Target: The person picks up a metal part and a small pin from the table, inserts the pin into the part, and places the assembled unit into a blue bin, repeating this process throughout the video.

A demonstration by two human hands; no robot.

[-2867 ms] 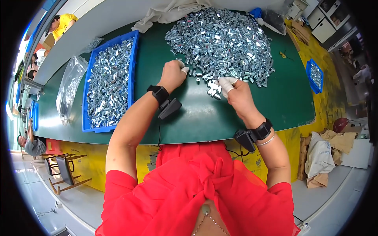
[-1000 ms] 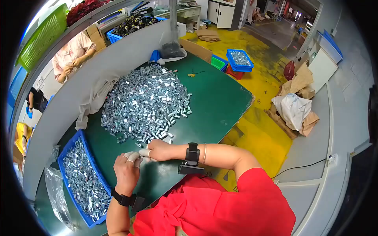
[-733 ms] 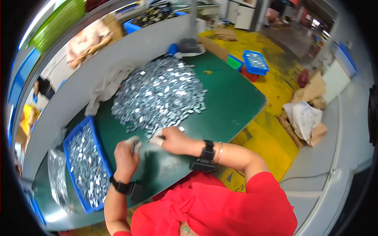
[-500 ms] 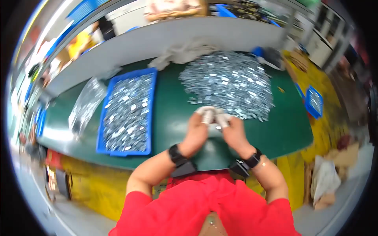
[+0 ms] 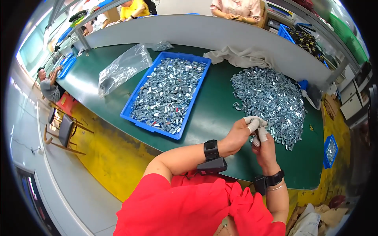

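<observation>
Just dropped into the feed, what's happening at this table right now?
A person in a red top stands at a green table, both hands together just above its near edge. The left hand and right hand, fingertips in white covers, pinch something small between them, too small to identify. Right beside them lies a loose pile of small metal parts. To the left sits a blue tray full of similar parts, with a clear plastic bag beyond it.

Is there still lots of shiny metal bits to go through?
Yes. The blue tray already holds many metal pieces. The left hand and right hand meet over the green table, fingertips together. A big loose pile remains.
</observation>
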